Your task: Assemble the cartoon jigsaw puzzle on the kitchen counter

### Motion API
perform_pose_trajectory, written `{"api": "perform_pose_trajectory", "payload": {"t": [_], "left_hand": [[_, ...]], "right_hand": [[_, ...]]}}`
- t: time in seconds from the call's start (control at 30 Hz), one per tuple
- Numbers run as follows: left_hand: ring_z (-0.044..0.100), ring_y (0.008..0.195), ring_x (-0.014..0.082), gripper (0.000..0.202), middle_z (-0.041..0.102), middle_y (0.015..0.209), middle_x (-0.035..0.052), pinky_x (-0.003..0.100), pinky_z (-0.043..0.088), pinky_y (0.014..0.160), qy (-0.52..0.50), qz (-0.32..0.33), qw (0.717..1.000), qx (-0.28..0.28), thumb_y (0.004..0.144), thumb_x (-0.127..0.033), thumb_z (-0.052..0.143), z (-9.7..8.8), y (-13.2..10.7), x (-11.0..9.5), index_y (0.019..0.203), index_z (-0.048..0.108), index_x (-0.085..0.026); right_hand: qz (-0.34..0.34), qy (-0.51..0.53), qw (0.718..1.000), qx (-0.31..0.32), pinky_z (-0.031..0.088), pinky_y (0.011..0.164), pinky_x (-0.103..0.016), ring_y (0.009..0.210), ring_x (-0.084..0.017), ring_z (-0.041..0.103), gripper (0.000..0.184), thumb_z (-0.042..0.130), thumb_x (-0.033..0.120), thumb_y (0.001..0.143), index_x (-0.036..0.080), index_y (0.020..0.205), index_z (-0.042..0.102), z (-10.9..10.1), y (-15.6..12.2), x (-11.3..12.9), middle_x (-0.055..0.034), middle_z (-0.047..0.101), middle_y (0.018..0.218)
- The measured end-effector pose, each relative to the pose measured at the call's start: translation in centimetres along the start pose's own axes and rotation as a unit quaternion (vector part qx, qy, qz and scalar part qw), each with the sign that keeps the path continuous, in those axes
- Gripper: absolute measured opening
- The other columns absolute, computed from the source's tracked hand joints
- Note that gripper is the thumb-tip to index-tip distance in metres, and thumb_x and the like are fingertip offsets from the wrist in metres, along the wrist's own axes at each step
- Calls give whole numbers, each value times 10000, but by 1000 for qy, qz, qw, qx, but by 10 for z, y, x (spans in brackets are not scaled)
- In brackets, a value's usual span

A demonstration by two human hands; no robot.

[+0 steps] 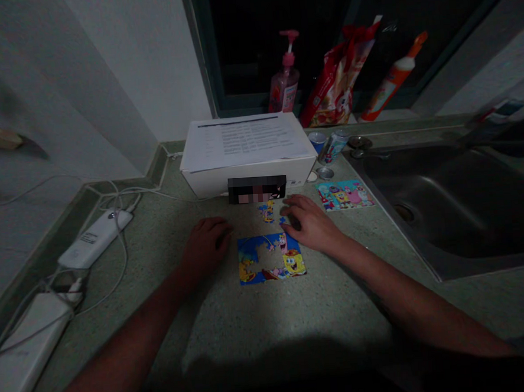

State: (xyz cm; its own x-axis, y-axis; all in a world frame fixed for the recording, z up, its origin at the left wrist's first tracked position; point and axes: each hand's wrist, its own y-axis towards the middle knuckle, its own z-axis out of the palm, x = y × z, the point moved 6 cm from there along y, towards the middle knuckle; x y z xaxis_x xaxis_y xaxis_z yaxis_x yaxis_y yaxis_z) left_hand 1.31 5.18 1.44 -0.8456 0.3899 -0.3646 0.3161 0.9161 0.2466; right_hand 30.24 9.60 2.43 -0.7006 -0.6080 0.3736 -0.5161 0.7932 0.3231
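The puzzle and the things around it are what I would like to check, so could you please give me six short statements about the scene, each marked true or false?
1. The puzzle has a gap in its middle. True.
2. Printed paper lies on top of the white box. True.
3. The right hand is nearer than the left hand to the sink. True.
4. The pump bottle stands in the sink. False: the pump bottle stands behind the white box.
5. The left hand is gripping the red bag. False: the left hand is at the left of the puzzle, with nothing seen in it.
6. The puzzle lies inside the white box. False: the puzzle lies on the counter.
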Motion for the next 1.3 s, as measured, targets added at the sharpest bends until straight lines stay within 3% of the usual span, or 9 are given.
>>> {"api": "perform_pose_trajectory", "payload": {"t": [0.23, 1.3], "left_hand": [[662, 1238, 337, 308, 758, 1276, 151, 575, 551, 1118, 2, 4, 1000, -4, 1042, -269, 543, 0, 0, -1, 1215, 786, -193], [658, 1248, 336, 302, 760, 1290, 138, 577, 543, 1133, -7, -3, 1000, -6, 1034, -285, 556, 0, 0, 1, 1229, 778, -219]], "right_hand": [[31, -12, 999, -7, 510, 1159, -595, 1316, -393, 627, 212, 783, 325, 916, 182, 1069, 752, 3, 1, 1, -200, 707, 1292], [-5, -8, 1000, -10, 517, 1149, -609, 1313, -390, 638, 191, 720, 273, 910, 213, 1085, 770, 3, 2, 4, -175, 722, 1299]]}}
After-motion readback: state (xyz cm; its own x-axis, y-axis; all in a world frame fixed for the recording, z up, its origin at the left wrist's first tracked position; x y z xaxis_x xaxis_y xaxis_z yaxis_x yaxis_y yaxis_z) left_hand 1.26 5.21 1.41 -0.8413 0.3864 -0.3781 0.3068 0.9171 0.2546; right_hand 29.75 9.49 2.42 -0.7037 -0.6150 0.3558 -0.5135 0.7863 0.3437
